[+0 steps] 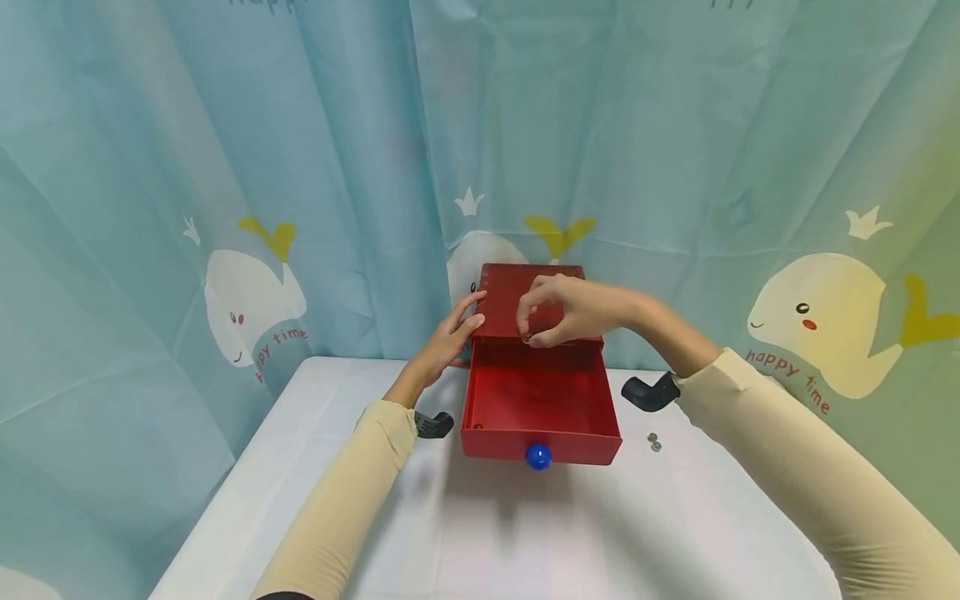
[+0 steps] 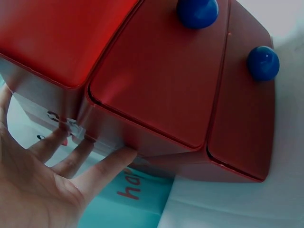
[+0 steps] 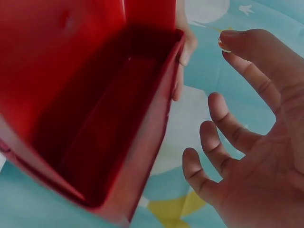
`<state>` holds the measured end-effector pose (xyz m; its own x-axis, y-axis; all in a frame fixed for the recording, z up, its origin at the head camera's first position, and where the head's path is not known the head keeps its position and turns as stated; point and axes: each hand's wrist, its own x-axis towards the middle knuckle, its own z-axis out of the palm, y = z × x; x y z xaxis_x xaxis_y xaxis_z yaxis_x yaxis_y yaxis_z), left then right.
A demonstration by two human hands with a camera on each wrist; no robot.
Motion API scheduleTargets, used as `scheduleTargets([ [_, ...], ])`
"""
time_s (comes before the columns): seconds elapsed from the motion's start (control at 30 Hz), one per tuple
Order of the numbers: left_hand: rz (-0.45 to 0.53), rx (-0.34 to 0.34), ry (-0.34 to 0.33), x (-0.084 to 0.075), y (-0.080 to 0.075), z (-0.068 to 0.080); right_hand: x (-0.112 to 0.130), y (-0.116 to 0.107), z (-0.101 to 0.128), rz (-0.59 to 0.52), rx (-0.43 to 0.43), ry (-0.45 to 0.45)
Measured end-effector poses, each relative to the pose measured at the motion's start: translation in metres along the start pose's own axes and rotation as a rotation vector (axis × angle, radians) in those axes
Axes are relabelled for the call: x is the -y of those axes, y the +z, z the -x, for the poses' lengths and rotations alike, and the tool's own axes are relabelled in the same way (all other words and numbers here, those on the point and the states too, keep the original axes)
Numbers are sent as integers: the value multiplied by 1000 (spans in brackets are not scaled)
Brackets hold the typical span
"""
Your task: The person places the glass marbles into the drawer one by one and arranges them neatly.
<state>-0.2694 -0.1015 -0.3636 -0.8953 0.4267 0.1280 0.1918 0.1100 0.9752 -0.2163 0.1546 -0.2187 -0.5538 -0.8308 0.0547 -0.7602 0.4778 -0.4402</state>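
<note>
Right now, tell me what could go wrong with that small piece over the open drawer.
The right hand pinches a tiny round piece by the fingertips alone; it could slip and miss the open drawer. The left hand only rests flat against the red box, so a knock might shift it.

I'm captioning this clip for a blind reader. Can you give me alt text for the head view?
A red drawer box sits on a white table with its drawer pulled open; the left hand rests against its side while the right hand pinches something small above the drawer.
</note>
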Motion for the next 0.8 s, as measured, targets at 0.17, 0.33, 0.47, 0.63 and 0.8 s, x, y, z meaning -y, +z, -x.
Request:
scheduleTargets([
  [0.17, -18, -6, 0, -2, 0, 1, -3, 7, -9, -10, -1, -26],
  [0.33, -28, -11, -7, -2, 1, 2, -2, 11, -16, -20, 6, -22],
  [0.47, -28, -11, -9, -2, 2, 3, -3, 14, -19, -23, 9, -19],
  [0.63, -30, -12, -12, -3, 3, 4, -3, 17, -19, -29, 10, -15],
  [0.8, -37, -14, -6, -3, 2, 4, -3, 19, -19, -26, 9, -8],
])
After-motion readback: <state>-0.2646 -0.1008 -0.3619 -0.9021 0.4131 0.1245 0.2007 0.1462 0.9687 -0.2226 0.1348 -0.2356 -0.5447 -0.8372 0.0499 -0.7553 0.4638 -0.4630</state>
